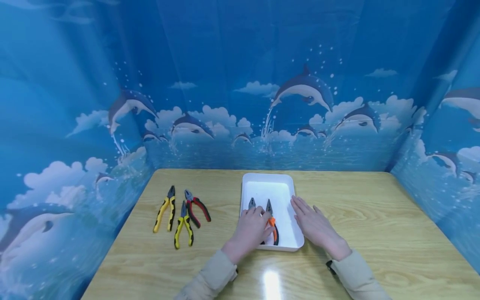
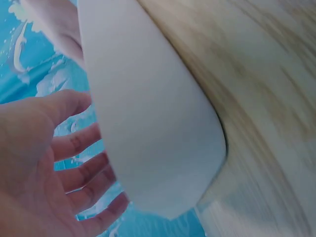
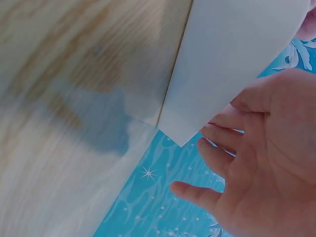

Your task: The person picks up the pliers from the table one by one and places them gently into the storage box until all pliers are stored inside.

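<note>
A white tray (image 1: 267, 177) stands at the middle of the table with two pairs of pliers in it. My left hand (image 1: 252, 227) reaches over its left side and covers most of one pair, leaving the dark jaws of those pliers (image 1: 252, 203) showing past the knuckles. Beside that hand's thumb lie the orange-and-black long-nose pliers (image 1: 275, 233), nose pointing away from me. In the left wrist view the left fingers (image 2: 81, 143) are spread and relaxed, some tips hidden behind the tray wall. My right hand (image 1: 315, 223) lies with straight fingers against the tray's right rim.
Left of the tray lie yellow-and-black pliers (image 1: 166, 212), red-and-black pliers (image 1: 195, 208) and yellow-green-and-black long-nose pliers (image 1: 183, 227). The wooden table (image 1: 375, 216) is enclosed at the back and sides by a blue dolphin-print curtain (image 1: 240, 83).
</note>
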`<move>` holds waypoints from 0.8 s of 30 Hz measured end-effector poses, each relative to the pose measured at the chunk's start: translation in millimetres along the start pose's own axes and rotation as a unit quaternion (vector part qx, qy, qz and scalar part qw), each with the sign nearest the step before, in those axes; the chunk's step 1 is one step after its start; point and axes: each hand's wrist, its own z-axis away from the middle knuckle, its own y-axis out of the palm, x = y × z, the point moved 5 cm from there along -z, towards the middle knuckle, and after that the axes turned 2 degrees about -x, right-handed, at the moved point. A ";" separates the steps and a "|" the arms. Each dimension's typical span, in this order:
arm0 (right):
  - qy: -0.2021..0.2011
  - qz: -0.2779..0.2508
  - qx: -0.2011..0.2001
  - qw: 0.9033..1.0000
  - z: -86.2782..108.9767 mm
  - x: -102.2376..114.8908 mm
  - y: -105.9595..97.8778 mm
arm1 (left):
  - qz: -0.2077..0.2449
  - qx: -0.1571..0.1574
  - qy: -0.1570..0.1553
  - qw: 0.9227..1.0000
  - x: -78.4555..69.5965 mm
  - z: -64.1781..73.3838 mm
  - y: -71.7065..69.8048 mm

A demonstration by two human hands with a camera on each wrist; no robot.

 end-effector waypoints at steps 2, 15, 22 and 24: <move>0.003 0.001 0.004 1.000 -0.1 0.3 0.5 | 0.019 -0.015 -0.014 1.000 7.7 3.0 -4.7; 0.020 0.009 0.021 1.000 -0.6 0.5 0.3 | 0.060 -0.071 -0.106 0.990 57.7 20.0 -31.1; 0.024 0.008 0.028 0.999 -0.5 0.0 1.3 | 0.061 -0.093 -0.137 0.984 81.6 29.4 -36.2; 0.022 0.008 0.026 0.999 -0.5 0.1 1.2 | 0.058 -0.099 -0.144 0.983 89.0 32.3 -35.8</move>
